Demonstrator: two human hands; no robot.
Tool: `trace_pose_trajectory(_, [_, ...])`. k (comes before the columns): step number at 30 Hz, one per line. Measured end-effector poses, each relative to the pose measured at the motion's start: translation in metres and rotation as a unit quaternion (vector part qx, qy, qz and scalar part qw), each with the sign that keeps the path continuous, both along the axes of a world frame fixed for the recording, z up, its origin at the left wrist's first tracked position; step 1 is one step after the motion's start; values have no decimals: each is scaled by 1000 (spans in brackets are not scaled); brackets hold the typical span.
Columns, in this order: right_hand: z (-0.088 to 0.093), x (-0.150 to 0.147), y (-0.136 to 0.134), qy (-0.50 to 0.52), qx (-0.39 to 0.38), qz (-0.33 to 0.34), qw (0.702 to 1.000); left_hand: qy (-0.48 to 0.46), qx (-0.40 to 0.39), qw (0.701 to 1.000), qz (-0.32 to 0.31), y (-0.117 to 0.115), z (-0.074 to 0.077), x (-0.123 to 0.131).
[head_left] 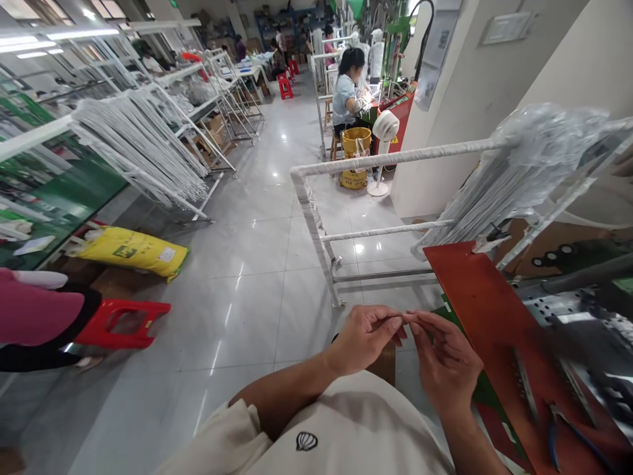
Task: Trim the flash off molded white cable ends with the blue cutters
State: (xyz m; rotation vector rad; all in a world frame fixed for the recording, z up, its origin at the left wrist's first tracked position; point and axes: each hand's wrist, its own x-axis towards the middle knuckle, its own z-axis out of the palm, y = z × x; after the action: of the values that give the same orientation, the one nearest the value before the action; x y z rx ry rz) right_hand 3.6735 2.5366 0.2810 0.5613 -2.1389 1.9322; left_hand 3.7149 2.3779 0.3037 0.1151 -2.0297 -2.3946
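In the head view my left hand (368, 336) and my right hand (448, 356) meet in front of my body, fingertips almost touching. Thumb and fingers of each are pinched together. Whatever lies between them is too small to make out. Close to my right hand is a reddish-brown work board (487, 303). Pliers with blue handles (556, 429) lie on this board, beside two narrow metal strips, the nearer one a dark strip (525, 382).
Ahead stands a white wrapped rack (386, 158) hung with plastic-covered cables (475, 178). A red stool (128, 323) and a yellow sack (133, 251) are on the left. A co-worker (346, 95) sits near a white fan (384, 128). Metal machinery (564, 316) borders the board.
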Motion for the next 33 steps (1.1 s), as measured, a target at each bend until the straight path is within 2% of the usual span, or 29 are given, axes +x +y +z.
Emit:
trace_pose_trajectory(5, [-1,-5,0,137,71,14,988,-27,-72,997,1,-7,8,-1])
trace_pose_trajectory(8, [-2,-4,-2,140,71,22,987,-39,-89,995,29,-9,8,-4])
trace_pose_trajectory(10, [-3,-1,-3,73,44,27,996,-47,-57,996,45,-8,6,-7])
trace_pose_trajectory(13, [-7,1,-3,-120,-27,40,992,-64,18,996,53,-6,1,-10])
trace_pose_trajectory(15, [-10,-1,-3,-241,-93,54,965,-65,60,994,58,-5,-3,-12])
trace_pose_trajectory(18, [-13,-6,-3,-353,-196,84,911,-49,106,991,66,-2,-8,-13])
trace_pose_trajectory(21, [-12,-10,-4,-412,-256,116,867,-30,137,988,72,-1,-11,-14])
trace_pose_trajectory(26, [-7,-11,-6,-459,-296,167,821,-9,138,988,61,1,-12,-13])
trace_pose_trajectory(30, [-4,-11,-6,-480,-309,172,803,-7,135,989,55,1,-9,-13])
trace_pose_trajectory(33, [-8,-13,-2,-483,-299,163,807,-16,145,988,47,0,-9,-14])
